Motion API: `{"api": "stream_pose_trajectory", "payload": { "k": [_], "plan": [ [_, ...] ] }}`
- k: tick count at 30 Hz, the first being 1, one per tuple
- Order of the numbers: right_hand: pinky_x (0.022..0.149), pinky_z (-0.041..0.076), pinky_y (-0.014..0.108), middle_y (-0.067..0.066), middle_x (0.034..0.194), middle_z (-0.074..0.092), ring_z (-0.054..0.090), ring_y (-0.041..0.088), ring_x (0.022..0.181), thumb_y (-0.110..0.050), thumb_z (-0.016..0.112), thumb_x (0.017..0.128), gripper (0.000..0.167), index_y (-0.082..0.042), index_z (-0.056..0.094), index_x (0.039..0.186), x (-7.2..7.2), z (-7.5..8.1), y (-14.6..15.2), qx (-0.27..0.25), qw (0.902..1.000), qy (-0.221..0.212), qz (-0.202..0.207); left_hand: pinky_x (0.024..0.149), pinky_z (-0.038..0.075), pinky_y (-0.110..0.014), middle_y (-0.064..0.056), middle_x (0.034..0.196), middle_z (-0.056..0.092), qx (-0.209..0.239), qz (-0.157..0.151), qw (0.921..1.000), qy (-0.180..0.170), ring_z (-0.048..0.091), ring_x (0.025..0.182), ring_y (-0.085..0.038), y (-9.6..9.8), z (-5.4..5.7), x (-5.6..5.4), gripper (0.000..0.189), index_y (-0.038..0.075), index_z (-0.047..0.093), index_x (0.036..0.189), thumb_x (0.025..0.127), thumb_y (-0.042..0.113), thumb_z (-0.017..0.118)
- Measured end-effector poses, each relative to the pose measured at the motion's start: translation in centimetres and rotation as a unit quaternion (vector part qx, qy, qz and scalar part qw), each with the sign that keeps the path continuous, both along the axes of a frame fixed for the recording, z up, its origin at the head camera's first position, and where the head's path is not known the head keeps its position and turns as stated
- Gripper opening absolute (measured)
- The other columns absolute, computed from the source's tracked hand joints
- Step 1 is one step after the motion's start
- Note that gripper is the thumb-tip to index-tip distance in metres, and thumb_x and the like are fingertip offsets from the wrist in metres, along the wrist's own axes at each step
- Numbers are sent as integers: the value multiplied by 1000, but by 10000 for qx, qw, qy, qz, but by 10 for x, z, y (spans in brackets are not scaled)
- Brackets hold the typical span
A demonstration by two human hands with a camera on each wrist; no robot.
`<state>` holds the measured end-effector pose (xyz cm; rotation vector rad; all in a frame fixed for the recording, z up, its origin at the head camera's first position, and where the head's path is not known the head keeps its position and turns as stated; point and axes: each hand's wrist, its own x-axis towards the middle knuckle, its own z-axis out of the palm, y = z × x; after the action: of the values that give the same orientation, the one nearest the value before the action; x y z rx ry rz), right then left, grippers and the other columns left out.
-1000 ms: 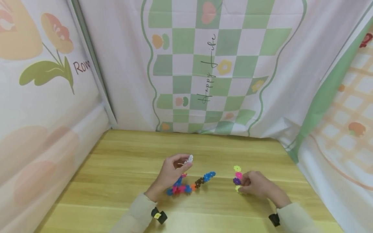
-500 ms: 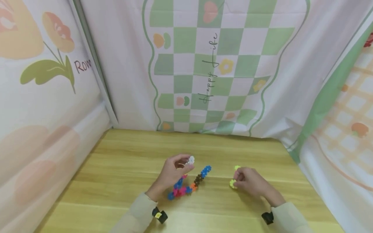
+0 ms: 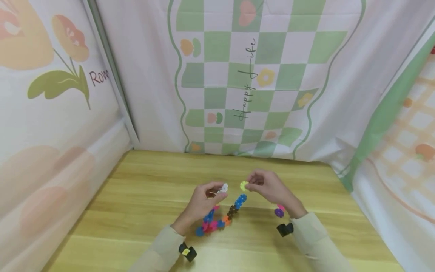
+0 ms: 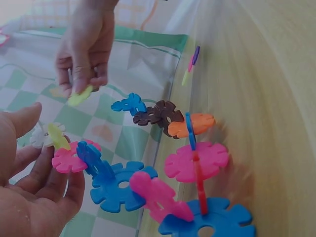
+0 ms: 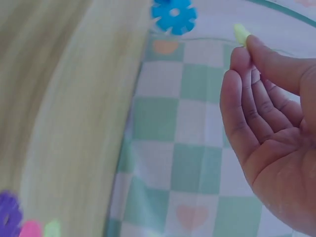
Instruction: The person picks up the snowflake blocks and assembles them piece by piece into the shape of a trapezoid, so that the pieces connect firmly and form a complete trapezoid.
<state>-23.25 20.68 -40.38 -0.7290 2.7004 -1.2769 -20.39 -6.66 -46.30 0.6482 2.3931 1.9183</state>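
My left hand (image 3: pixel 200 202) holds one end of a chain of notched plastic snowflake discs, at the white disc (image 3: pixel 224 187). Beside the white one, a yellow disc (image 4: pixel 58 137) and a pink disc (image 4: pixel 74 157) join on in the left wrist view. The chain runs down through blue, pink and red discs, then bends up past an orange disc (image 4: pixel 193 125) and brown discs (image 3: pixel 232 211) to a blue end (image 3: pixel 241 200). Between thumb and index finger, my right hand (image 3: pixel 272 187) pinches a single yellow snowflake disc (image 5: pixel 241 33), apart from the chain and above its blue end.
Under my right forearm, a purple disc (image 3: pixel 279 212) and a pink disc (image 3: pixel 281 207) lie on the wooden table (image 3: pixel 153 173). A yellow-green disc (image 5: pixel 52 228) is beside them in the right wrist view. Patterned curtains (image 3: pixel 217 94) stand behind and at both sides.
My right hand has picked a yellow disc from the loose ones at the right and carried it left, near the white disc. The chain's blue end has swung slightly away from me.
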Motion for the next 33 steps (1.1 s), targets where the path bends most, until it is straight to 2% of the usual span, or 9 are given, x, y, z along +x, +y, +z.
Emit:
{"api": "stream_pose_trajectory", "payload": {
  "k": [4, 8, 11, 15, 18, 20, 25, 29, 33],
  "plan": [
    [82, 63, 25, 7, 98, 76, 75, 27, 91, -15, 77, 97, 16, -6, 70, 108, -4, 7, -16, -272, 9996, -12, 99, 93, 58, -25, -14, 120, 76, -32, -76, 10000, 51, 69, 106, -17, 0, 0, 1, 34, 11, 71, 133, 103, 25, 72],
    [82, 63, 25, 9, 99, 76, 76, 22, 90, -14, 77, 96, 16, -6, 71, 109, -8, 13, -19, -631, 9978, 156, 120, 93, 58, -25, -20, 122, 74, 8, -184, 9997, 146, 70, 105, -18, 1, -1, 0, 34, 7, 70, 135, 104, 22, 69],
    [80, 64, 27, 10, 98, 77, 75, 14, 86, -10, 77, 96, 15, -4, 71, 109, -10, 23, -8, -1050, 9934, 452, 128, 92, 58, -23, -19, 122, 74, 39, -212, 9997, 147, 70, 105, -17, 2, -1, 1, 36, 6, 69, 135, 104, 23, 69],
    [75, 63, 25, 2, 94, 77, 74, 10, 81, 0, 74, 96, 12, 3, 70, 107, -10, 42, 13, -1645, 9830, 820, 54, 92, 58, -22, -14, 121, 75, 11, -146, 9998, 103, 70, 105, -17, 0, 3, 2, 38, 6, 69, 136, 104, 26, 70],
    [71, 62, 23, -5, 91, 76, 73, 9, 78, 5, 72, 96, 10, 7, 68, 105, -10, 53, 24, -1856, 9777, 987, 26, 92, 58, -22, -14, 122, 75, 0, -136, 9998, 127, 70, 105, -19, -2, 6, 2, 38, 6, 69, 136, 104, 26, 70],
    [70, 62, 22, -5, 90, 76, 73, 9, 78, 6, 72, 96, 10, 9, 68, 105, -9, 57, 28, -1838, 9777, 1019, 45, 92, 58, -23, -14, 123, 75, -14, -158, 9997, 160, 70, 106, -19, -2, 8, 1, 38, 6, 69, 136, 103, 25, 71],
    [73, 63, 24, 3, 92, 76, 74, 10, 79, 3, 73, 96, 11, 5, 69, 106, -7, 54, 25, -1684, 9827, 768, 72, 92, 58, -23, -18, 125, 74, -35, -213, 9995, 229, 70, 108, -20, -3, 8, 1, 37, 5, 69, 136, 104, 23, 70],
    [76, 63, 25, 10, 94, 76, 74, 11, 83, -2, 73, 97, 11, 0, 70, 108, -8, 40, 13, -1395, 9881, 628, 149, 93, 58, -25, -20, 126, 74, -35, -257, 9994, 226, 70, 109, -21, -3, 7, 1, 36, 4, 69, 136, 104, 22, 69],
    [78, 64, 27, 11, 96, 76, 74, 13, 84, -8, 76, 97, 11, -6, 72, 107, -6, 26, -6, -1108, 9923, 511, 230, 95, 59, -28, -14, 126, 74, -41, -260, 9994, 210, 70, 111, -22, -2, 6, 2, 36, 4, 69, 136, 104, 21, 69]
  ]
}}
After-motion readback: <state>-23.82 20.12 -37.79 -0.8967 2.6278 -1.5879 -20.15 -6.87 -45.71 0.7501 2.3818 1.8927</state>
